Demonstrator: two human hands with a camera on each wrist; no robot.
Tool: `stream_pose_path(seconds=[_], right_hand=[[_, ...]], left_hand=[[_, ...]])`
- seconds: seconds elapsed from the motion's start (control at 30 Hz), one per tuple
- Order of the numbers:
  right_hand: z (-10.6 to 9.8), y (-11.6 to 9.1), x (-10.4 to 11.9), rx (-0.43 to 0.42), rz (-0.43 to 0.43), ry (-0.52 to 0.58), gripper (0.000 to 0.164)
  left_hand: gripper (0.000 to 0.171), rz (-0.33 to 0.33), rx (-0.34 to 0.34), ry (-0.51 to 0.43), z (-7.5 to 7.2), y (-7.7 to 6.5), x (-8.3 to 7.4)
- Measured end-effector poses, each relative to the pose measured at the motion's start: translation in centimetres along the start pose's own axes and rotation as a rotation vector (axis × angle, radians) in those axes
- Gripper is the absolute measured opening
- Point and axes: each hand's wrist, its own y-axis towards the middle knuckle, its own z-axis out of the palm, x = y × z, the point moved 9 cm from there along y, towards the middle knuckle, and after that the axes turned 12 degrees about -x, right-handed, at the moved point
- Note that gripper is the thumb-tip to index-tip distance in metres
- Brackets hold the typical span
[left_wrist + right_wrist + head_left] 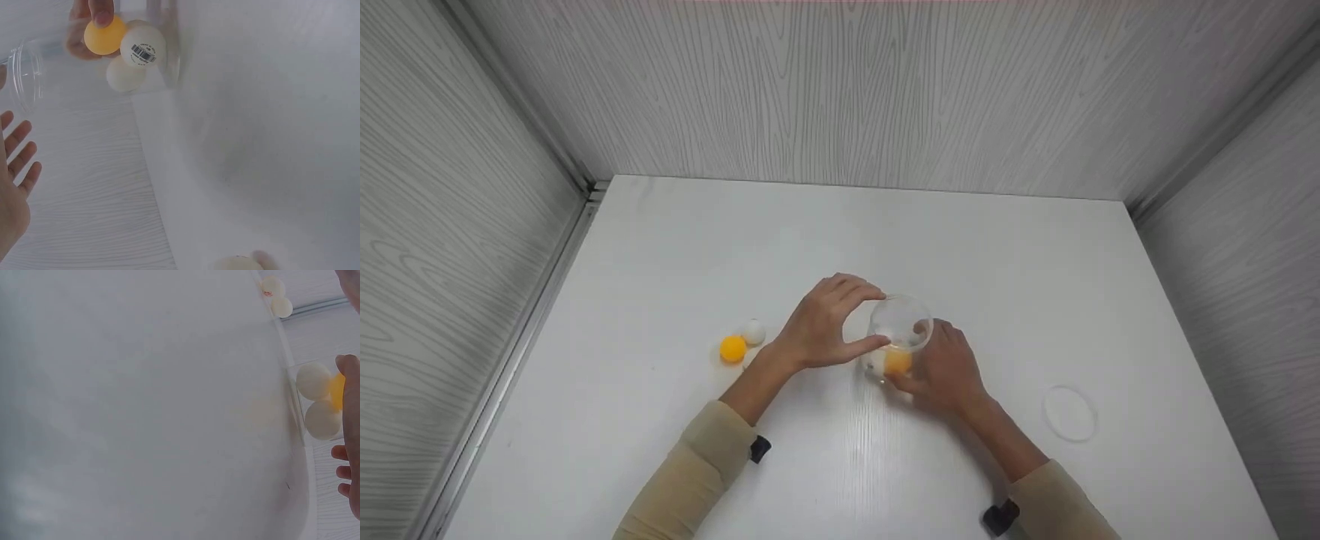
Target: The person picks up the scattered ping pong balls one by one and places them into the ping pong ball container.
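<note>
A clear plastic jar [901, 321] stands upright near the middle of the table, holding an orange ball [105, 36] and white balls [143, 48], one with printed markings. My right hand [947, 373] grips the jar's side, thumb on the near side and fingers round the far side. At the top left of the jar, my left hand [826, 324] has its thumb and index tips right at the rim [25, 76]. Its other fingers [21, 160] are spread in the left wrist view. An orange ball [733, 349] and white ball [754, 331] lie left of my left wrist.
A thin clear ring-shaped lid [1069, 413] lies on the white table [997, 255] to the right of my right forearm. Another white ball [749, 358] is partly hidden by my left forearm. Grey wood-grain panels [840, 90] enclose the table at the back and sides.
</note>
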Motion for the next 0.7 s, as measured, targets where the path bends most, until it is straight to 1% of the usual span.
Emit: stream_pose_path(seconds=[0.17, 0.4, 0.53, 0.7], right_hand=[[0.0, 0.0, 0.0, -0.005, -0.006, 0.002, 0.084], [-0.1, -0.1, 0.0, 0.003, 0.025, 0.036, 0.085], [0.0, -0.1, 0.0, 0.008, 0.026, 0.033, 0.083], [0.0, -0.1, 0.0, 0.015, 0.037, 0.036, 0.082]], left_hand=[[0.055, -0.015, 0.016, 0.036, -0.3, -0.9, 0.8], [0.055, -0.043, 0.033, 0.066, -1.0, -2.2, 1.7], [0.056, -0.060, 0.049, 0.087, -1.5, -2.7, 2.2], [0.055, -0.054, 0.039, 0.104, -2.3, -3.3, 2.7]])
